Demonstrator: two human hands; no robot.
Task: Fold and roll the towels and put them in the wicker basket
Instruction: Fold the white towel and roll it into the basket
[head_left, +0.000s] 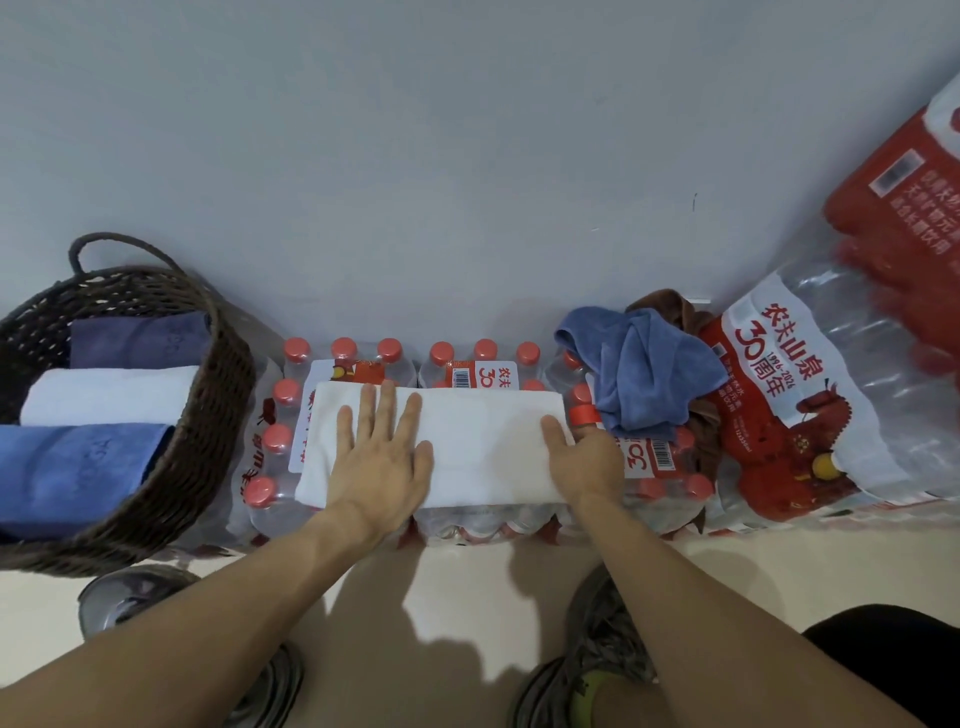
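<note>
Item: white terry towel folded into a long flat rectangle (467, 441), soft nap, lying across the red-capped tops of the shrink-wrapped packs of clear plastic water bottles (467, 519) that serve as your worktop.

Your left hand (382, 457) lies palm-down on the towel's left half, fingers straight and slightly spread, pressing flat. Your right hand (582, 457) sits at the towel's right edge, thumb on the cloth; its other fingers seem curled at or under that edge, though the view does not settle whether they pinch it.

Left of the packs: round dark-brown wicker basket with a loop handle (218, 415), holding three rolled towels side by side, dark blue (140, 340), white (109, 395) and bright blue (78, 473).

At the packs' right far corner: crumpled blue microfibre cloth (639, 364) heaped on a brown cloth (670, 304). Beyond, a taller red-and-white labelled bottle pack (810, 395) leans.
</note>
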